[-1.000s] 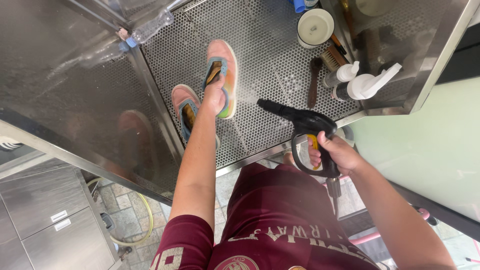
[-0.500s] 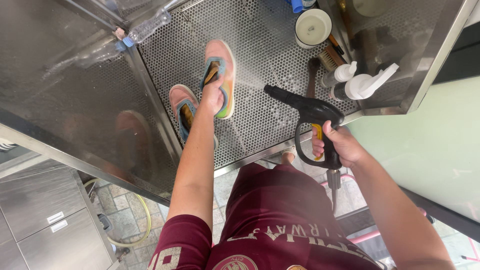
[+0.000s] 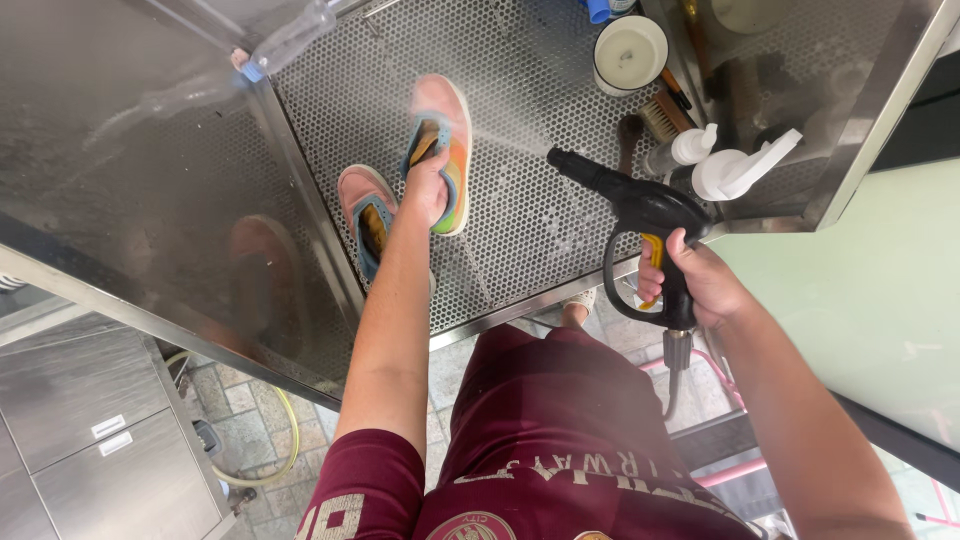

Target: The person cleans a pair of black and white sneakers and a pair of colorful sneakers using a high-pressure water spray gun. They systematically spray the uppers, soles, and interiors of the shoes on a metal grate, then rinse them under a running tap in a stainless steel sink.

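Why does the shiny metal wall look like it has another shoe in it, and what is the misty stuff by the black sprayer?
Head view: the steel wall mirrors the lower shoe as a dim, blurry reflection; a pale streak of spray runs from the spray gun in the right hand toward the shoe in the left hand; the light is soft, without harsh glare.

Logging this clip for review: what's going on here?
A person stands at a perforated steel wash basin. The left hand holds up a pink, orange and green sneaker, while the right hand grips a black spray gun with a yellow trigger, misting it. A second pink sneaker lies beside it.
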